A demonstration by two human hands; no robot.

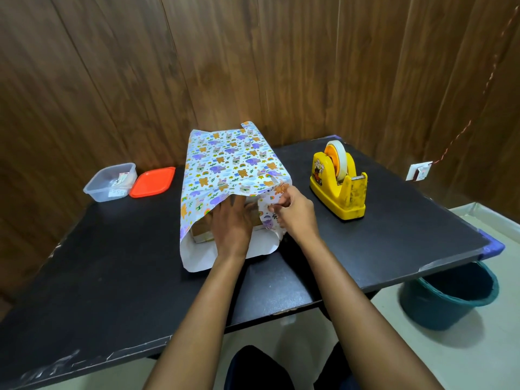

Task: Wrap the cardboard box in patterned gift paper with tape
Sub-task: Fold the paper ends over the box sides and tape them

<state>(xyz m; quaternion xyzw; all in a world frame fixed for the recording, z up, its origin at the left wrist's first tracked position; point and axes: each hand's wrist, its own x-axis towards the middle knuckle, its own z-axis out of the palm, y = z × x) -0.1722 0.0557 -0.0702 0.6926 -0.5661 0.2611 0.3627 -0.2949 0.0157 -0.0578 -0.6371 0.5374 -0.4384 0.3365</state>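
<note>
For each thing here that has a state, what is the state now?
cardboard box: near end uncovered.
gift paper: draped over box, near end open.
clear container: lid off.
orange lid: beside the container.
tape dispenser: roll loaded.
left hand: flat on box end.
right hand: pinching paper flap.

Bare forearms (202, 319) run to the left grip (232, 220) and right grip (295, 212); dark trousers (253, 367) below

Right hand (295, 212) pinches gift paper (225, 164) (left hand (232, 220) beside, flat).
</note>
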